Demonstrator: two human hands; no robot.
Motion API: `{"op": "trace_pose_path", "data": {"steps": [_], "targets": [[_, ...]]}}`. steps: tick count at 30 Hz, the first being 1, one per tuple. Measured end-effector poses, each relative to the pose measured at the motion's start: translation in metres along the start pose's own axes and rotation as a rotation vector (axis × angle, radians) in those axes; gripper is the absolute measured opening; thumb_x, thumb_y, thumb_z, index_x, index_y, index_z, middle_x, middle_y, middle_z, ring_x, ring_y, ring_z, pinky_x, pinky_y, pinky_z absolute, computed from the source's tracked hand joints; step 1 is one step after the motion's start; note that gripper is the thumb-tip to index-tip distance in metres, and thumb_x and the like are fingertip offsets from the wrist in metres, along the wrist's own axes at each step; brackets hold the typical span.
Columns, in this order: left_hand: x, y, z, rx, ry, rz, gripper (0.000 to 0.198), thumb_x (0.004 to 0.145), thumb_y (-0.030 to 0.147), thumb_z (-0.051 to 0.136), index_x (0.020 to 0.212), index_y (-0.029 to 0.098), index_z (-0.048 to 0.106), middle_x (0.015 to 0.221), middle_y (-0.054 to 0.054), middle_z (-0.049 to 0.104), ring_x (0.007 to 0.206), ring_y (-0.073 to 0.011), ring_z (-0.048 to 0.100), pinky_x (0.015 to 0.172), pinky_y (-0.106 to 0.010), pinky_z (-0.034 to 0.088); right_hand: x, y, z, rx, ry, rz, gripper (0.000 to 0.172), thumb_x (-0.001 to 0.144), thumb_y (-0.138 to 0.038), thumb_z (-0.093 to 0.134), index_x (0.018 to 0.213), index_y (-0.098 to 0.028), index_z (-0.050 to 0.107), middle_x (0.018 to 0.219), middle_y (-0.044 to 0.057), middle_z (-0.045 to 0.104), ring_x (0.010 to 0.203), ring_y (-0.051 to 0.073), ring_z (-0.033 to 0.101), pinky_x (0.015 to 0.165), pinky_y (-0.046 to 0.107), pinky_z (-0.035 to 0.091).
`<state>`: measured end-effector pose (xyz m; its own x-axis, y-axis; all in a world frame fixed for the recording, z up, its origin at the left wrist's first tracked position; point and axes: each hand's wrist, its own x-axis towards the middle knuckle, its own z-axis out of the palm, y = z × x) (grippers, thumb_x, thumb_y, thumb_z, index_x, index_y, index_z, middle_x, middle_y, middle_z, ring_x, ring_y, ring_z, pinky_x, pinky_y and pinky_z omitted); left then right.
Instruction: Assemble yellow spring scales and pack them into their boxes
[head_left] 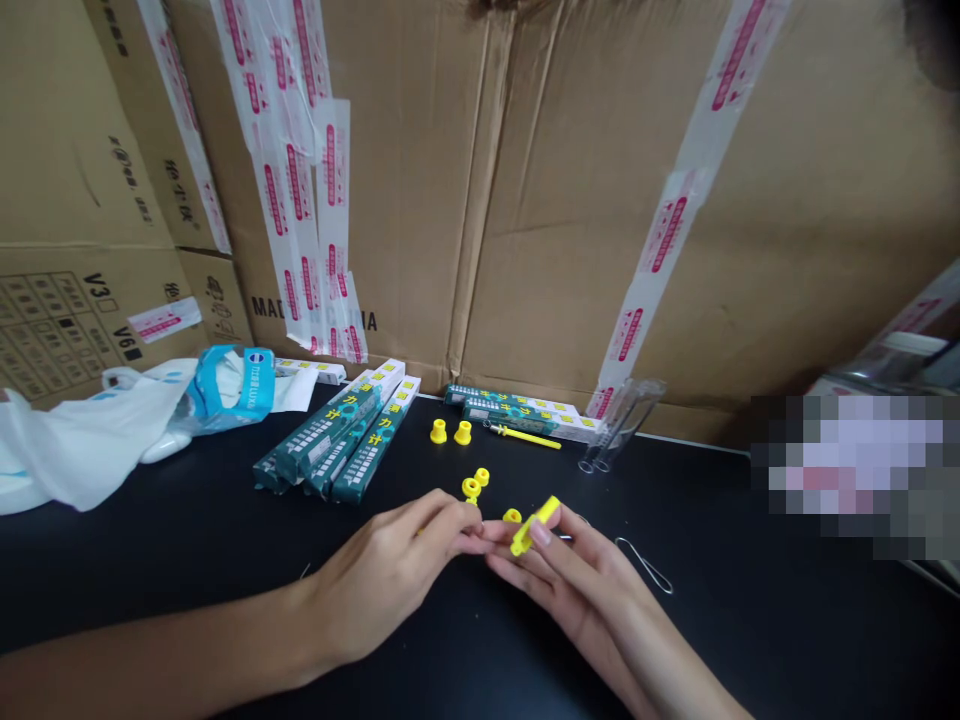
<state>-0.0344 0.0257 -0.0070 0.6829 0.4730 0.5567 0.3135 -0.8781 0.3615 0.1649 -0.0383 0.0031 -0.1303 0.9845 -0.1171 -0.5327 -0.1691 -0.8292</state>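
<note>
My right hand (581, 575) pinches a yellow plastic piece (534, 527) between thumb and fingers, tilted up to the right. My left hand (401, 560) has its thumb and fingers pressed together, their tips meeting the right fingertips; what they hold, if anything, is hidden. Just beyond the hands lie small yellow rings (471, 488) and another yellow ring part (512, 516). Farther back stand two yellow flanged caps (451, 432). A yellow rod with a spring (525, 436) lies behind them. Right of my right hand, a bent wire loop (646, 566) rests on the black table (720, 620).
Long green-and-white boxes (345, 440) lie in a stack at the left, with more such boxes (525, 410) along the back. Clear tubes in a plastic bag (621, 428) lie to their right. A white-and-blue package (232, 385) is at far left. Taped cardboard walls (405, 200) enclose the table.
</note>
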Motion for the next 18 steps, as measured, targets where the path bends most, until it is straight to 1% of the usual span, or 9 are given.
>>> {"op": "trace_pose_path", "data": {"steps": [4, 9, 14, 18], "targets": [[0.0029, 0.0027, -0.0022, -0.02, 0.041, 0.009, 0.017, 0.106, 0.023, 0.042, 0.111, 0.019, 0.058, 0.097, -0.002, 0.069, 0.089, -0.0135, 0.072, 0.085, -0.022, 0.059, 0.0008, -0.0008, -0.0011, 0.005, 0.006, 0.0, 0.023, 0.085, -0.038, 0.077, 0.089, -0.019, 0.065, 0.1, 0.008, 0.078, 0.107, 0.026, 0.071, 0.107, 0.048, 0.045], [0.0021, 0.0039, -0.0011, -0.04, 0.103, -0.048, 0.012, 0.105, 0.022, 0.047, 0.11, 0.02, 0.058, 0.099, 0.0, 0.073, 0.088, -0.0136, 0.073, 0.085, -0.022, 0.058, -0.0003, -0.0014, 0.0002, 0.003, 0.028, 0.0, 0.025, 0.083, -0.038, 0.079, 0.089, -0.019, 0.064, 0.1, 0.008, 0.078, 0.109, 0.026, 0.071, 0.109, 0.049, 0.043], [-0.0002, -0.0005, 0.0019, -0.004, 0.115, -0.041, 0.012, 0.104, 0.022, 0.048, 0.111, 0.02, 0.058, 0.096, -0.001, 0.073, 0.084, -0.0151, 0.074, 0.078, -0.025, 0.059, -0.0002, -0.0012, 0.0003, 0.004, 0.019, 0.007, 0.026, 0.083, -0.039, 0.079, 0.088, -0.019, 0.064, 0.102, 0.01, 0.078, 0.112, 0.028, 0.069, 0.111, 0.051, 0.04], [-0.0004, -0.0031, 0.0027, 0.016, 0.127, -0.055, 0.014, 0.105, 0.026, 0.048, 0.108, 0.019, 0.06, 0.092, -0.002, 0.074, 0.079, -0.016, 0.074, 0.072, -0.026, 0.06, -0.0002, -0.0023, 0.0014, -0.025, 0.018, 0.0, 0.028, 0.082, -0.041, 0.08, 0.086, -0.019, 0.063, 0.104, 0.01, 0.079, 0.114, 0.028, 0.068, 0.112, 0.05, 0.04]]}}
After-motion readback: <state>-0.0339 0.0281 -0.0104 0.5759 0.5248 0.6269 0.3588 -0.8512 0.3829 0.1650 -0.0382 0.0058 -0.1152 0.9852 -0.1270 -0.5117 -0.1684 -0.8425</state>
